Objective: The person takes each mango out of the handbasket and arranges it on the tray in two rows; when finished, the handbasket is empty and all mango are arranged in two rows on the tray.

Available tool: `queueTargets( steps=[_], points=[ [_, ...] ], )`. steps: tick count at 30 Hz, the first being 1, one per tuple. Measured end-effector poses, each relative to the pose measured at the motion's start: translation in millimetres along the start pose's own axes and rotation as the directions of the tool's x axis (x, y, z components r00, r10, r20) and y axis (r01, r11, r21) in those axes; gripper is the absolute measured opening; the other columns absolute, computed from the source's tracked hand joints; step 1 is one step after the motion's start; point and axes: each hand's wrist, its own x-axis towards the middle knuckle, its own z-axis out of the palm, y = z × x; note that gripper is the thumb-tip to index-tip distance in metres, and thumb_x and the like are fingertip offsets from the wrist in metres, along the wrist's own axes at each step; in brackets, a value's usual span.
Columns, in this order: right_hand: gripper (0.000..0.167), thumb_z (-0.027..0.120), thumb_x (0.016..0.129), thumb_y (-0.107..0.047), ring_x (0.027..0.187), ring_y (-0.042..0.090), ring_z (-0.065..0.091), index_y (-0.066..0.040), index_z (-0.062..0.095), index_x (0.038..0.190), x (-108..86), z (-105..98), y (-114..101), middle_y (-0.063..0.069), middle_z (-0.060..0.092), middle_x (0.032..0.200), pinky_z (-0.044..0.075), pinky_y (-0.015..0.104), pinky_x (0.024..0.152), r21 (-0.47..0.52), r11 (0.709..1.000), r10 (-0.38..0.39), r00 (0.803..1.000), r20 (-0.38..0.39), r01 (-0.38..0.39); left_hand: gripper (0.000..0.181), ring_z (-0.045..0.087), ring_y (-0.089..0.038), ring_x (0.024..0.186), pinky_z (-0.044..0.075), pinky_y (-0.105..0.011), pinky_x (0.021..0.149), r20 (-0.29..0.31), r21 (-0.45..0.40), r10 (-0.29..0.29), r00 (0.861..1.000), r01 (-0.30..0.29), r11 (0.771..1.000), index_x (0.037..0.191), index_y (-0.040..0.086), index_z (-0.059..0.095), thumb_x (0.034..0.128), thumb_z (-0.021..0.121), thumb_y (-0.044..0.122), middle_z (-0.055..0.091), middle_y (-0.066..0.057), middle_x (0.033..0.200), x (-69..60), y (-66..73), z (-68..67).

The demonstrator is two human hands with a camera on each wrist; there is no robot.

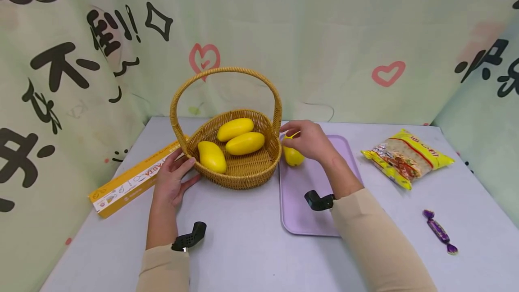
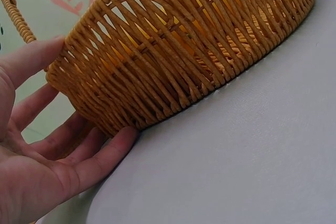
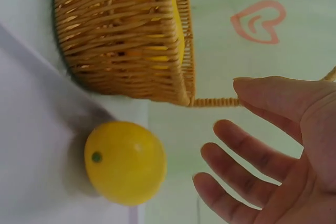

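A wicker basket (image 1: 243,181) with a tall handle holds three yellow mangoes (image 1: 245,143). My left hand (image 1: 173,178) rests against its left end, thumb at the rim and spread fingers along the outer wall; the left wrist view shows this hand (image 2: 58,166) touching the wickerwork. Another mango (image 1: 293,156) sits on a lilac tray (image 1: 310,211) right of the basket. Over it hovers my right hand (image 1: 310,141), near the handle's right foot. In the right wrist view, that hand (image 3: 283,161) has loosely bent fingers apart from the mango (image 3: 126,163), holding nothing.
Behind the left hand lies a long orange-and-white pasta box (image 1: 134,181), slanting beside the basket. A yellow food packet (image 1: 407,157) lies right of the tray, with a purple wrapped candy (image 1: 440,232) nearer the front. A printed curtain (image 1: 308,57) hangs behind the white table (image 1: 239,247).
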Motion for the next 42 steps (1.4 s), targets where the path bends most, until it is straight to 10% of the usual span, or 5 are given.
queueTargets(
  steps=[16,26,42],
  points=[
    [0.042,0.071,0.095,-0.015,0.116,0.031,0.062,-0.011,0.067,0.136,22.5,9.4,-42.8,0.017,0.069,0.126,0.056,0.044,0.097,-0.118,0.985,-0.092,0.965,0.245,0.124,0.067,0.055,-0.017,0.128,0.055,-0.048,0.105,0.022,-0.005,0.008,1.0,-0.008,1.0,0.161,0.032,0.036,0.1026,0.066,0.017,0.041,-0.006,0.159,3.1,-4.5,-4.0],
    [0.048,0.073,0.095,-0.019,0.132,0.032,0.056,-0.016,0.063,0.143,51.2,15.1,-71.7,0.018,0.058,0.146,0.05,0.048,0.109,-0.144,0.987,-0.002,0.919,0.395,0.064,0.067,0.054,-0.018,0.13,0.054,-0.049,0.106,0.023,-0.007,-0.004,1.0,0.004,1.0,0.16,0.032,0.038,0.1018,0.067,0.018,0.041,-0.005,0.158,3.1,-4.2,-4.5],
    [0.047,0.072,0.095,-0.017,0.143,0.029,0.044,-0.017,0.064,0.141,82.2,39.8,-71.2,0.009,0.045,0.16,0.039,0.042,0.12,-0.074,0.996,0.072,0.94,0.332,-0.05,0.066,0.052,-0.019,0.132,0.054,-0.049,0.106,0.027,-0.003,0.007,1.0,-0.007,1.0,0.16,0.033,0.038,0.1018,0.067,0.019,0.041,-0.005,0.159,2.8,-3.2,-3.8]
  ],
)
